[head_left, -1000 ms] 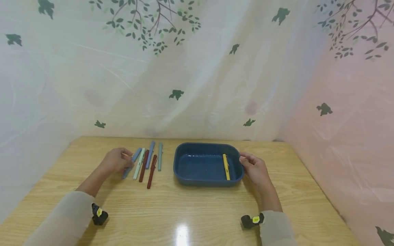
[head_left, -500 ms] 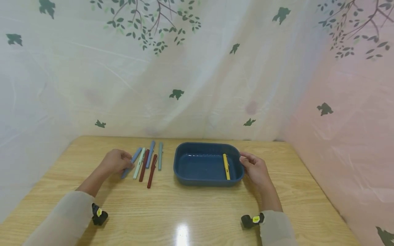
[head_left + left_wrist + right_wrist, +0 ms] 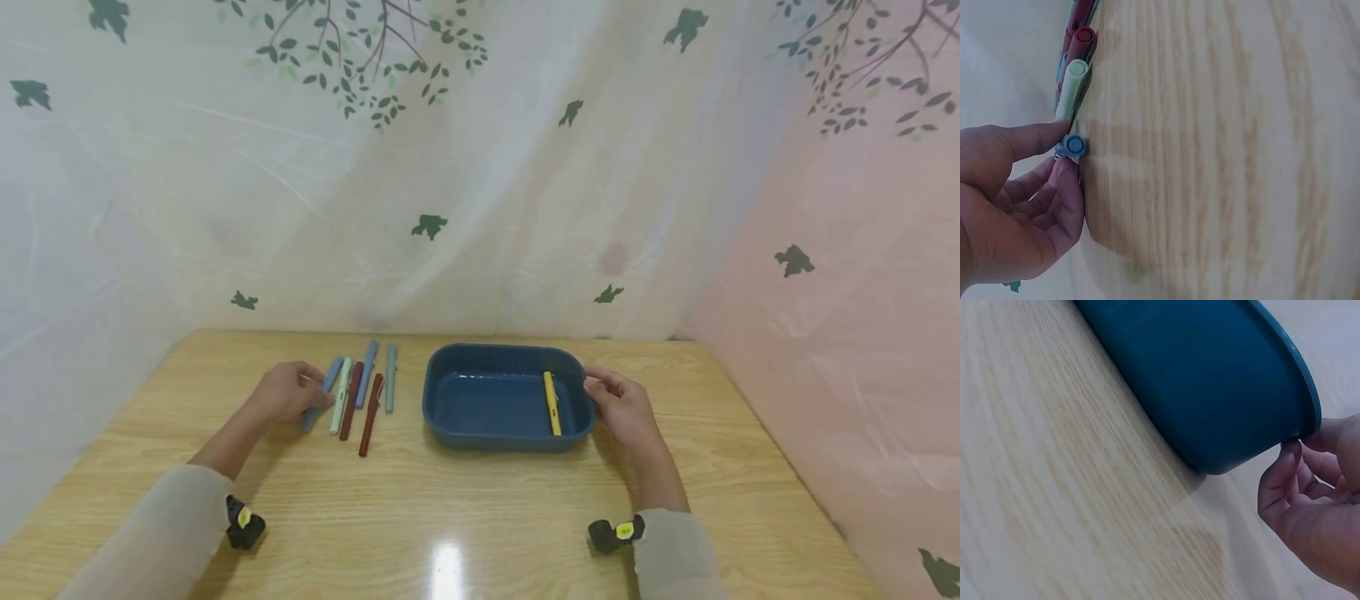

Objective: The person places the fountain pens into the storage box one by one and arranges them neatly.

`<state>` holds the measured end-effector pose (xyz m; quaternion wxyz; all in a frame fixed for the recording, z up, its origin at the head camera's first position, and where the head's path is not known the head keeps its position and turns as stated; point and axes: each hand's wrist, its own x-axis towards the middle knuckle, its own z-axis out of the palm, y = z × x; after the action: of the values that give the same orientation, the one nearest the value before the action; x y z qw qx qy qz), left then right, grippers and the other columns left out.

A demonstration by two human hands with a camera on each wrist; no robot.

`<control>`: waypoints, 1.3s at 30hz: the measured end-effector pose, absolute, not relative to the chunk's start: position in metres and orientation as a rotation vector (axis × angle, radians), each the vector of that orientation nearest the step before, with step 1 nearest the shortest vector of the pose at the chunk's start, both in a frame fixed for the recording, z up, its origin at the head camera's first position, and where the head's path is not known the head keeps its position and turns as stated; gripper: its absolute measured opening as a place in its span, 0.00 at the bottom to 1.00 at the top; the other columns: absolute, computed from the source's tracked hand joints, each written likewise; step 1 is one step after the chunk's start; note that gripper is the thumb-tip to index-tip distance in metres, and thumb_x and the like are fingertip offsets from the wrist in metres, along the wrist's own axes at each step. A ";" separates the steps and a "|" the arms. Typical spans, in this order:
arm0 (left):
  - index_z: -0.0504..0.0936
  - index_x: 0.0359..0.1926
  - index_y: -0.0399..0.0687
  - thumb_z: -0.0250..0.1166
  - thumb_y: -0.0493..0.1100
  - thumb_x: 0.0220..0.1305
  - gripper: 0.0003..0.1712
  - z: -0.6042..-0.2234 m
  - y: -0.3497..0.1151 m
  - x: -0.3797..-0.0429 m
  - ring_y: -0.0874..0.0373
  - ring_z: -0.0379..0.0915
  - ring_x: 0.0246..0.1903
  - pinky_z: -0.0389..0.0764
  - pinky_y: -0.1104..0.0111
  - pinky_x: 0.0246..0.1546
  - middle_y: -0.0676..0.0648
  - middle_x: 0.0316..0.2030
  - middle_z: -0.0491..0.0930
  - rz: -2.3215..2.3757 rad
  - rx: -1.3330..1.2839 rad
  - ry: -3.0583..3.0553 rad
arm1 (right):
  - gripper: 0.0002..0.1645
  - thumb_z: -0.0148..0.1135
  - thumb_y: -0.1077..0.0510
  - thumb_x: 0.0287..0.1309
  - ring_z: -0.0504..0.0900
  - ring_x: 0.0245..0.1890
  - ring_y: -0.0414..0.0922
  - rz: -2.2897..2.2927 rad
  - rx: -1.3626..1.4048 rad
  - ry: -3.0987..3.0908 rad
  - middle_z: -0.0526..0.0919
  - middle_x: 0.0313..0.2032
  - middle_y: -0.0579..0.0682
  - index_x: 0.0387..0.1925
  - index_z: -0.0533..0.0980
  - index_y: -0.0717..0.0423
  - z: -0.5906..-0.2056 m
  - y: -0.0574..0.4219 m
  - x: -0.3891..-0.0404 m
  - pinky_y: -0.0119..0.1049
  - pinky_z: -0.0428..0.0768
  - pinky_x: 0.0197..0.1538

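Note:
In the head view my left hand (image 3: 288, 393) pinches a blue pen (image 3: 331, 374) between thumb and fingers at the left of a group of pens. The left wrist view shows that pen's round end (image 3: 1075, 145) at the fingertips, close below a mint green pen (image 3: 1072, 84). My right hand (image 3: 622, 412) grips the right end of a dark blue rectangular box (image 3: 487, 444), thumb and curled fingers at its rim. Inside the box, near its right end, lies a yellow pen (image 3: 552, 404).
Right of the held pen lie two dark red pens, one (image 3: 351, 404) farther left than the other (image 3: 370, 417). A second blue pen (image 3: 367, 372) and a grey-green pen (image 3: 391, 379) lie behind. A printed curtain (image 3: 495, 275) hangs along the table's back edge.
My left hand has shifted slightly right with the blue pen, closer to the mint green one, which has also moved a little right. My right hand and the box keep their places.

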<state>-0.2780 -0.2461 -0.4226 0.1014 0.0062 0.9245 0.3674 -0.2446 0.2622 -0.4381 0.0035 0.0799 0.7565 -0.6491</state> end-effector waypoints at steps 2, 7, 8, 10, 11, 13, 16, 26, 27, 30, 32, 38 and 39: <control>0.73 0.59 0.26 0.68 0.42 0.68 0.28 -0.423 -0.247 -0.278 0.49 0.82 0.38 0.86 0.62 0.34 0.30 0.48 0.81 1.108 0.017 2.714 | 0.25 0.57 0.54 0.76 0.83 0.46 0.38 -2.036 0.242 2.372 0.79 0.57 0.57 0.68 0.73 0.59 -0.439 0.263 -0.245 0.29 0.84 0.48; 0.73 0.59 0.26 0.65 0.41 0.68 0.26 -0.424 -0.247 -0.279 0.50 0.81 0.38 0.86 0.62 0.34 0.32 0.47 0.82 1.143 -0.010 2.695 | 0.25 0.57 0.54 0.76 0.83 0.46 0.39 -2.040 0.233 2.371 0.79 0.54 0.56 0.68 0.73 0.59 -0.438 0.263 -0.244 0.30 0.84 0.47; 0.73 0.59 0.26 0.65 0.40 0.68 0.26 -0.424 -0.247 -0.279 0.50 0.81 0.38 0.86 0.62 0.34 0.31 0.47 0.82 1.146 -0.016 2.694 | 0.25 0.57 0.54 0.76 0.83 0.46 0.39 -2.037 0.231 2.372 0.80 0.54 0.55 0.69 0.72 0.59 -0.438 0.264 -0.244 0.30 0.84 0.47; 0.73 0.59 0.26 0.67 0.41 0.66 0.27 -0.425 -0.247 -0.279 0.50 0.81 0.38 0.85 0.63 0.33 0.31 0.47 0.82 1.120 -0.021 2.718 | 0.26 0.57 0.54 0.76 0.83 0.45 0.38 -2.041 0.232 2.367 0.80 0.53 0.54 0.69 0.72 0.59 -0.437 0.263 -0.243 0.30 0.84 0.47; 0.73 0.59 0.26 0.67 0.41 0.66 0.27 -0.425 -0.247 -0.279 0.49 0.81 0.38 0.85 0.63 0.33 0.31 0.47 0.82 1.107 -0.021 2.729 | 0.26 0.58 0.54 0.76 0.83 0.45 0.38 -2.044 0.234 2.365 0.80 0.52 0.53 0.69 0.72 0.60 -0.437 0.263 -0.243 0.29 0.84 0.47; 0.73 0.59 0.25 0.69 0.42 0.65 0.29 -0.425 -0.248 -0.279 0.48 0.81 0.38 0.84 0.63 0.33 0.29 0.47 0.81 1.079 -0.019 2.753 | 0.26 0.57 0.55 0.76 0.83 0.44 0.37 -2.047 0.234 2.361 0.80 0.51 0.53 0.69 0.72 0.60 -0.436 0.263 -0.243 0.29 0.84 0.46; 0.74 0.57 0.25 0.71 0.45 0.65 0.30 -0.425 -0.249 -0.279 0.45 0.81 0.39 0.83 0.62 0.34 0.29 0.47 0.82 1.030 -0.003 2.793 | 0.26 0.57 0.55 0.76 0.82 0.43 0.37 -2.045 0.237 2.364 0.80 0.50 0.52 0.69 0.72 0.60 -0.434 0.263 -0.243 0.28 0.84 0.45; 0.76 0.57 0.23 0.67 0.46 0.70 0.29 -0.424 -0.252 -0.280 0.47 0.81 0.39 0.85 0.61 0.37 0.29 0.48 0.81 1.010 0.034 2.771 | 0.24 0.58 0.57 0.75 0.82 0.40 0.37 -2.034 0.259 2.389 0.80 0.44 0.49 0.67 0.73 0.60 -0.435 0.264 -0.244 0.28 0.84 0.43; 0.77 0.57 0.23 0.67 0.46 0.70 0.28 -0.424 -0.252 -0.280 0.47 0.81 0.40 0.85 0.61 0.36 0.29 0.48 0.81 1.008 0.034 2.769 | 0.24 0.58 0.57 0.75 0.82 0.40 0.37 -2.038 0.256 2.390 0.80 0.44 0.48 0.67 0.74 0.61 -0.434 0.264 -0.244 0.28 0.84 0.43; 0.79 0.56 0.24 0.67 0.44 0.70 0.25 -0.425 -0.251 -0.281 0.49 0.80 0.39 0.84 0.63 0.35 0.31 0.47 0.82 1.009 0.021 2.766 | 0.24 0.59 0.57 0.75 0.82 0.39 0.37 -2.039 0.248 2.397 0.80 0.43 0.48 0.67 0.74 0.61 -0.434 0.263 -0.244 0.29 0.84 0.42; 0.79 0.56 0.25 0.66 0.43 0.70 0.24 -0.424 -0.251 -0.282 0.50 0.79 0.37 0.83 0.64 0.33 0.32 0.45 0.82 1.011 0.013 2.760 | 0.24 0.59 0.56 0.75 0.82 0.39 0.37 -2.036 0.246 2.406 0.80 0.42 0.48 0.67 0.74 0.61 -0.433 0.263 -0.243 0.29 0.84 0.42; 0.79 0.55 0.24 0.64 0.41 0.70 0.22 -0.422 -0.254 -0.282 0.52 0.78 0.34 0.83 0.65 0.30 0.34 0.42 0.82 1.015 0.025 2.733 | 0.24 0.59 0.56 0.75 0.82 0.41 0.37 -2.036 0.267 2.391 0.81 0.45 0.48 0.67 0.74 0.60 -0.435 0.262 -0.244 0.29 0.84 0.44; 0.79 0.55 0.24 0.63 0.40 0.70 0.21 -0.421 -0.255 -0.282 0.51 0.78 0.34 0.83 0.65 0.30 0.34 0.42 0.82 1.018 0.031 2.728 | 0.24 0.59 0.56 0.75 0.82 0.42 0.37 -2.037 0.267 2.385 0.81 0.46 0.49 0.67 0.74 0.60 -0.436 0.262 -0.244 0.29 0.84 0.44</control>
<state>-0.2823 -0.2550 -0.4210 0.1143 0.0105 0.9307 0.3474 -0.2444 0.2619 -0.4357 -0.0031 0.0849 0.7575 -0.6473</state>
